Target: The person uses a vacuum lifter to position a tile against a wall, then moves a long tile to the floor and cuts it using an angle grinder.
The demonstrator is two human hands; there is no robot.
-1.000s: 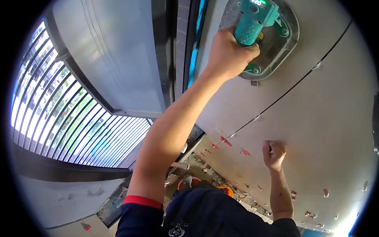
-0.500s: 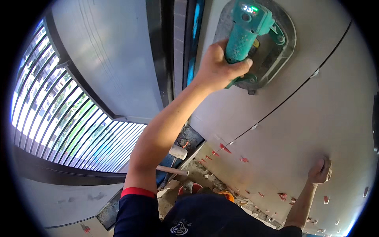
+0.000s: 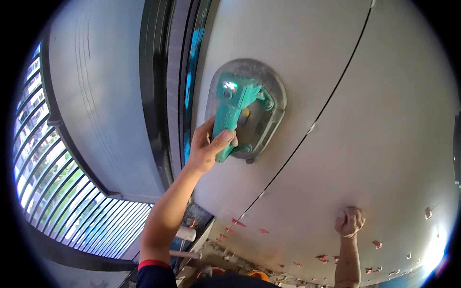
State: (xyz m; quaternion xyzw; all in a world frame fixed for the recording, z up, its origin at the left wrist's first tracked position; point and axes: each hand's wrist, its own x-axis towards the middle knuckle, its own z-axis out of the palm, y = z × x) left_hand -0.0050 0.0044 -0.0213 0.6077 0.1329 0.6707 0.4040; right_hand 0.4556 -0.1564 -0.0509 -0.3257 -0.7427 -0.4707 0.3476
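My left hand (image 3: 211, 146) is closed round the handle of a green power tool (image 3: 230, 101) with a lit display. The tool's grey oval suction pad (image 3: 269, 120) lies against a large pale tile (image 3: 249, 192), just right of a dark frame edge. Lower on the right, my right hand (image 3: 349, 222) is curled into a fist against the tile face (image 3: 394, 158); whatever it may hold is hidden. A thin dark joint (image 3: 288, 158) runs diagonally between the tiles, with small clips in it.
A dark frame (image 3: 156, 96) and pale panel (image 3: 110, 96) stand at left, beside a barred opening (image 3: 53, 177). Red clips (image 3: 321, 258) dot the lower tiles. Below are a white mallet (image 3: 185, 234), a bucket (image 3: 258, 276) and debris.
My left hand and the tool have moved down and left in the picture as the view shifted. My right fist moved rightward, then sits lower and slightly left.
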